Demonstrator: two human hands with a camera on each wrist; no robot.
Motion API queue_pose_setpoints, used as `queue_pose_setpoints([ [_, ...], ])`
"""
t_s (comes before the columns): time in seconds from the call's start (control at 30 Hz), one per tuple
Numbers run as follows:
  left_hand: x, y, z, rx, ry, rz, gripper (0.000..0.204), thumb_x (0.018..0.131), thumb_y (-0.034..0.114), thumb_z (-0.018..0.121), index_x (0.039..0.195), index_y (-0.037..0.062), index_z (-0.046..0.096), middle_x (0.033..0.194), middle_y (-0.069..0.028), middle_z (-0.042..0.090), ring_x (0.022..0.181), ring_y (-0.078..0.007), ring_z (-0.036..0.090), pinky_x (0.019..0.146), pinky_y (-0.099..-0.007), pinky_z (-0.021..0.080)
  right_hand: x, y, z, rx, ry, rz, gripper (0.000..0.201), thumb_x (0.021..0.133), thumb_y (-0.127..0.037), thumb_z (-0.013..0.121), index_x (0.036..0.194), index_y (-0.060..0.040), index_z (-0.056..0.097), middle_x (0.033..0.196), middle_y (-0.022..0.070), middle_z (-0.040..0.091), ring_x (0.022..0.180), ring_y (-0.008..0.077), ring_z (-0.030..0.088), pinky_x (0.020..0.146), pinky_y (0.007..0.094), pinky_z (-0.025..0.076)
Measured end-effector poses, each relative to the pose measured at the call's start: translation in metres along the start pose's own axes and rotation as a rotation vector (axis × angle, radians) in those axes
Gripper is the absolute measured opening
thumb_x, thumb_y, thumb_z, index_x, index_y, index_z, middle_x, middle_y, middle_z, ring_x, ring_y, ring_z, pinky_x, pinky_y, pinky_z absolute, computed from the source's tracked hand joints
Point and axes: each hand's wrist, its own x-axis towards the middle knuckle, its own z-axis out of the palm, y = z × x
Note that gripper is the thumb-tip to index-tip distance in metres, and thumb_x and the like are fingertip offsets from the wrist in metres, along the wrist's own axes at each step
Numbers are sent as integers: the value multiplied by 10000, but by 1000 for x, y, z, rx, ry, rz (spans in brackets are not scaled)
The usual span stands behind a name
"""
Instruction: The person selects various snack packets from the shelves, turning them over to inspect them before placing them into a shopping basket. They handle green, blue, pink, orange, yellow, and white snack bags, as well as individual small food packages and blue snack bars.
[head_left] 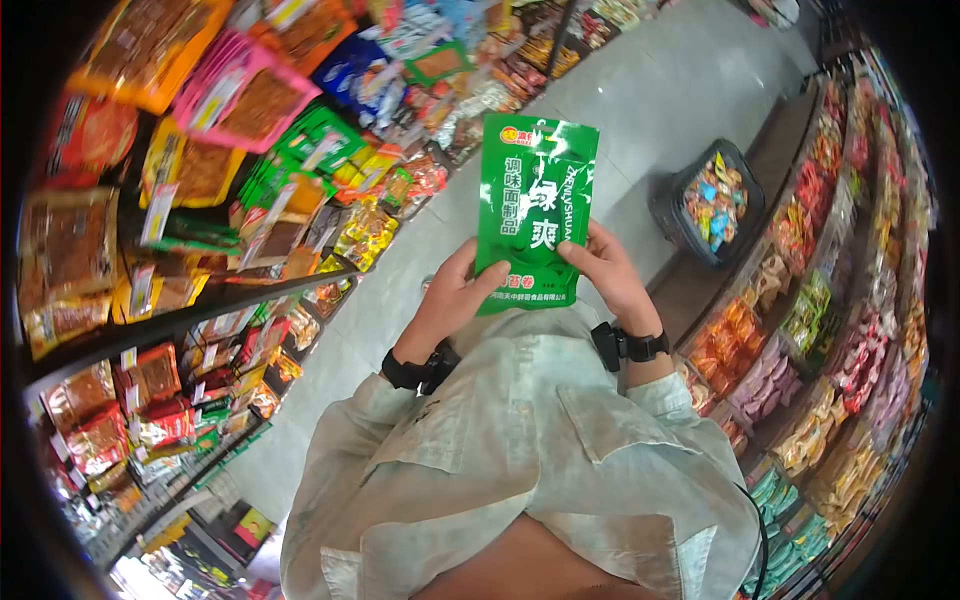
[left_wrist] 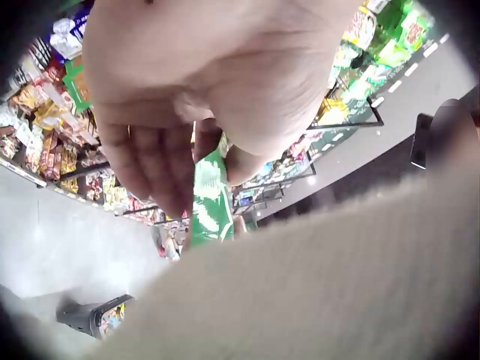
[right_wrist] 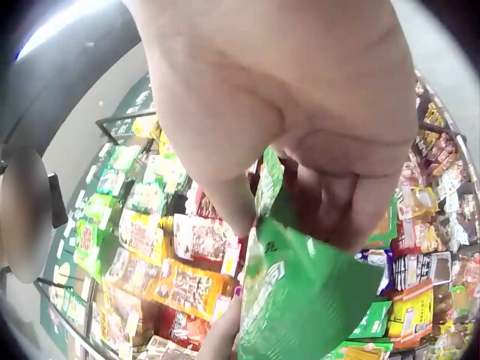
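Observation:
A green snack packet (head_left: 535, 210) with white lettering is held upright in front of the body, its printed face toward the head camera. My left hand (head_left: 452, 290) pinches its lower left edge, thumb on the front and fingers behind. On the right edge my right hand (head_left: 608, 268) grips it the same way, thumb near the large lettering. In the left wrist view the packet (left_wrist: 212, 199) shows edge-on between thumb and fingers. The right wrist view shows the packet's green back (right_wrist: 307, 300) bulging below the right hand (right_wrist: 285, 112).
Shelves of packaged snacks (head_left: 240, 95) rise on the left. Tiered bins of wrapped sweets (head_left: 800, 330) run along the right. A dark tub (head_left: 690, 225) with colourful small packs stands on the grey tiled floor (head_left: 610, 90) between them.

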Motion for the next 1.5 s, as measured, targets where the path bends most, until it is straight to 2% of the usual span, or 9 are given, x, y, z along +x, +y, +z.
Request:
queue_pose_setpoints([
  [0.13, 41, -21, 100, 254, -6, 72, 350, 1001, 161, 660, 1305, 0, 596, 1174, -87, 704, 1068, -130, 635, 946, -313, 505, -33, 0, -87, -5, 64, 7, 384, 940, -104, 744, 1291, -11, 619, 1166, 39, 713, 1016, 109, 660, 897, 286, 542],
  [0.37, 101, -10, 195, 460, -272, -78, 401, 987, 151, 663, 1353, 11, 580, 1191, -116, 712, 1070, -172, 670, 928, -333, 529, -85, -7, -188, 51, 214, -71, 354, 927, -48, 744, 1257, 1, 626, 1146, 38, 715, 1005, 103, 656, 873, 291, 557],
  [0.53, 142, -21, 235, 541, -376, -129, 435, 960, 233, 677, 1333, 29, 587, 1118, -178, 737, 1011, -282, 723, 901, -383, 535, -97, 3, -227, 114, 352, -65, 353, 922, -41, 752, 1249, 3, 627, 1138, 40, 719, 995, 100, 657, 870, 287, 557],
  [0.83, 276, -21, 263, 640, -678, -261, 413, 962, 281, 661, 1295, 46, 594, 1017, -178, 741, 921, -334, 724, 805, -421, 545, -55, -17, -287, 138, 562, -126, 370, 936, -34, 731, 1279, 10, 598, 1171, 54, 705, 1020, 111, 655, 882, 290, 553],
  [1.03, 377, 15, 283, 759, -875, -26, 434, 952, 341, 639, 1281, 60, 610, 987, -207, 724, 890, -393, 698, 776, -462, 534, -10, -71, -317, 129, 684, -84, 337, 958, -18, 700, 1278, 21, 603, 1184, 58, 701, 1038, 122, 658, 895, 294, 552],
  [1.17, 435, 36, 278, 793, -908, -84, 417, 943, 354, 655, 1242, 64, 653, 987, -201, 728, 875, -369, 704, 771, -440, 542, 27, -106, -349, 308, 644, 4, 285, 1021, -144, 656, 1270, -5, 643, 1183, 34, 705, 1035, 99, 639, 916, 286, 510],
  [1.3, 450, 34, 273, 639, -759, -96, 357, 977, 254, 677, 1253, 29, 655, 1025, -137, 747, 873, -208, 705, 799, -364, 552, 56, -127, -373, 252, 560, -15, 244, 1034, -179, 641, 1212, -18, 689, 1134, 3, 716, 1010, 74, 621, 894, 270, 489],
  [1.4, 451, 39, 278, 607, -595, -88, 391, 962, 300, 673, 1256, 44, 654, 1027, -146, 748, 913, -268, 714, 820, -378, 545, 79, -139, -399, 116, 492, -12, 232, 1022, -178, 664, 1173, -8, 704, 1061, -4, 730, 940, 65, 634, 832, 261, 510],
  [1.5, 448, 46, 289, 640, -450, -126, 356, 984, 229, 680, 1270, 22, 638, 1071, -120, 742, 930, -200, 702, 837, -368, 557, 102, -152, -424, -10, 396, -42, 231, 1011, -177, 681, 1153, 4, 710, 1019, -1, 740, 896, 61, 640, 792, 253, 522],
])
